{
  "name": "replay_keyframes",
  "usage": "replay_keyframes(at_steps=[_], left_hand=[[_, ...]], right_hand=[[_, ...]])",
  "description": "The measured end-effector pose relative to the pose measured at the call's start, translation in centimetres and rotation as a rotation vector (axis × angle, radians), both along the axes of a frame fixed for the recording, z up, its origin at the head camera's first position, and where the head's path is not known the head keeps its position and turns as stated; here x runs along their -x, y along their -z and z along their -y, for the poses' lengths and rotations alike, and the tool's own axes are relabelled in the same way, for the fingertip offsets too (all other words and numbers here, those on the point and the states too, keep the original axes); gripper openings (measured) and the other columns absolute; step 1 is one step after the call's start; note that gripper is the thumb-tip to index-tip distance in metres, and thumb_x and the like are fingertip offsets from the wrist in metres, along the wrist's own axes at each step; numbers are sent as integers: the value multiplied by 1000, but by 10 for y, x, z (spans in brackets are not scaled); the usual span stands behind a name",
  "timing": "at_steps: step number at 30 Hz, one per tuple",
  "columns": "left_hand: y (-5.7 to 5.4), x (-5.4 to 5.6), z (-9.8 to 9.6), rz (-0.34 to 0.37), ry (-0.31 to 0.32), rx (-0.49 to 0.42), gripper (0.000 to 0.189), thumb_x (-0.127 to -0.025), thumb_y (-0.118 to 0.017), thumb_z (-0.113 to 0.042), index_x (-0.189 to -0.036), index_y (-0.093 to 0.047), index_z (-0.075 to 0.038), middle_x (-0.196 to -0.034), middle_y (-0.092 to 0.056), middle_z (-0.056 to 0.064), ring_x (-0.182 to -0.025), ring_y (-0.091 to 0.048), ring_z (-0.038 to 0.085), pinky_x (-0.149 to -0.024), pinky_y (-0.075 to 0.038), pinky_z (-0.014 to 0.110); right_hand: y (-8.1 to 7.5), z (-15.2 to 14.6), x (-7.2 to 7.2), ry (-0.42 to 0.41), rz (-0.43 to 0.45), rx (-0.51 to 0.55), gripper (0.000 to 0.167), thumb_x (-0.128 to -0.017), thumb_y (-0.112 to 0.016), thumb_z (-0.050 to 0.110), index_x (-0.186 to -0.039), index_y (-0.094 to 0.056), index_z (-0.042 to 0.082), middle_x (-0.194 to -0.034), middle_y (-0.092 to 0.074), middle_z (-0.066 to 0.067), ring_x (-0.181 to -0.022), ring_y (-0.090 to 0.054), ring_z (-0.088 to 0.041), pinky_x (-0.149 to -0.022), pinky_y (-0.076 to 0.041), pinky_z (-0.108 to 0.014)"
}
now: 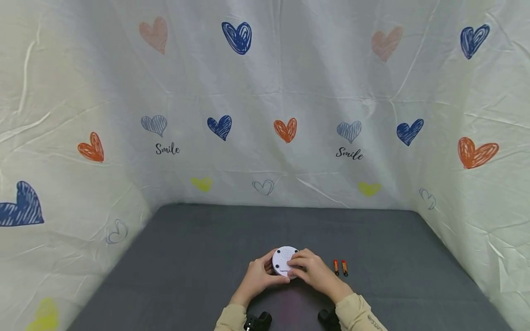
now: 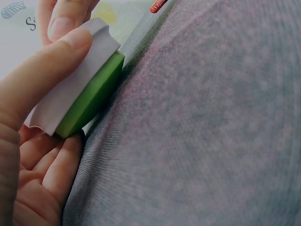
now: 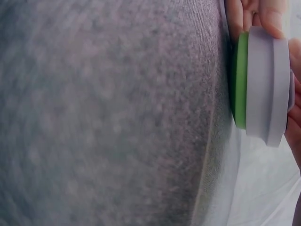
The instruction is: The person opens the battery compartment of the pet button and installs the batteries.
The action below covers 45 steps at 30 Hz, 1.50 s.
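Observation:
A round white device (image 1: 283,255) lies back side up, showing small dark feet, a patch of speaker holes and a battery compartment. Its green front part (image 2: 91,96) faces the table. My left hand (image 1: 257,278) grips the device from the left, thumb on the white side wall and fingers around the far edge. My right hand (image 1: 313,272) is over the back of the device, at the battery compartment. A small lilac battery cover (image 3: 292,89) stands out from the back there, pinched by the right fingers, which partly hide it.
Two small batteries (image 1: 340,267), orange and black, lie side by side on the dark grey table (image 1: 198,239), just right of the right hand. A white curtain with printed hearts (image 1: 285,130) encloses the table at the back and both sides.

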State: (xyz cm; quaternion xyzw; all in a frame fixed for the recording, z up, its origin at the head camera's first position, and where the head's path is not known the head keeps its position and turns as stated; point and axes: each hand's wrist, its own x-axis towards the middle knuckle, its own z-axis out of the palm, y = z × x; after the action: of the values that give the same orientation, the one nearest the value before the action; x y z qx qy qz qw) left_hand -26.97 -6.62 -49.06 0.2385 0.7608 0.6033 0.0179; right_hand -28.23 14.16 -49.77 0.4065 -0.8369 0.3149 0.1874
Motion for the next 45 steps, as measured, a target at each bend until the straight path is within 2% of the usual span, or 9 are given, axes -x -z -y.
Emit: replay_keyframes(at_steps=[9, 16, 21, 25, 31, 34, 39, 42, 45], left_hand=[[9, 2, -6, -5, 20, -12, 78, -70, -82, -14, -135, -42, 5, -127, -51, 23, -111, -54, 27, -85, -50, 27], [31, 15, -10, -17, 14, -8, 80, -69, -83, -18, -137, -43, -1, -129, -50, 20, -110, -55, 25, -84, -50, 27], [40, 21, -12, 5, 4, -5, 81, -67, -84, -24, -136, -46, -8, -129, -52, 14, -110, -56, 19, -85, -49, 24], [37, 20, -14, 2, 1, -11, 82, -66, -85, -23, -136, -46, -6, -127, -54, 14, -109, -56, 18, -85, -49, 24], [15, 11, -14, 7, 1, -31, 83, -65, -85, -10, -135, -43, 4, -125, -53, 21, -109, -55, 26, -86, -49, 27], [7, 7, -12, 7, -17, -8, 82, -66, -84, -9, -135, -43, 6, -124, -53, 22, -108, -56, 26, -86, -49, 27], [5, 7, -7, 1, -28, 10, 82, -66, -85, -11, -135, -43, 5, -125, -53, 22, -108, -56, 25, -87, -48, 27], [5, 8, -6, 4, -25, 2, 83, -66, -85, -12, -136, -42, 4, -127, -51, 22, -110, -55, 25, -87, -48, 27], [5, 9, -6, 16, -23, -1, 84, -66, -85, -12, -136, -42, 4, -128, -50, 21, -111, -54, 25, -87, -48, 27]], right_hand=[[1, -6, -2, -6, 25, -12, 15, -85, -68, 16, -98, -73, 9, -98, -63, 4, -92, -55, -10, -77, -51, -26], [-1, -8, -5, 33, 134, 165, 9, -85, -67, 16, -90, -72, 10, -90, -65, 7, -89, -60, -10, -76, -53, -28], [-1, -12, -6, 66, 96, 276, 7, -83, -69, 13, -87, -73, 9, -87, -66, 5, -86, -62, -12, -72, -54, -27], [-3, -26, -4, 130, 29, 323, 5, -81, -70, 9, -85, -73, 8, -87, -66, 5, -82, -63, -11, -67, -54, -24], [-9, -76, -4, 289, -49, 299, 9, -79, -71, 3, -84, -73, 10, -87, -66, 5, -73, -60, -7, -59, -52, -22], [-8, -107, -8, 374, -35, 255, 11, -79, -70, 2, -85, -72, 10, -87, -65, 5, -72, -60, -7, -58, -52, -23], [-1, -153, -14, 511, 16, 177, 7, -80, -70, 4, -85, -72, 9, -85, -64, 5, -74, -62, -12, -61, -54, -27], [3, -172, -15, 556, 27, 122, 6, -81, -70, 5, -85, -72, 8, -84, -64, 4, -75, -62, -15, -62, -54, -28], [6, -185, -16, 562, 30, 76, 4, -81, -70, 6, -84, -72, 7, -84, -64, 3, -76, -62, -18, -64, -54, -31]])
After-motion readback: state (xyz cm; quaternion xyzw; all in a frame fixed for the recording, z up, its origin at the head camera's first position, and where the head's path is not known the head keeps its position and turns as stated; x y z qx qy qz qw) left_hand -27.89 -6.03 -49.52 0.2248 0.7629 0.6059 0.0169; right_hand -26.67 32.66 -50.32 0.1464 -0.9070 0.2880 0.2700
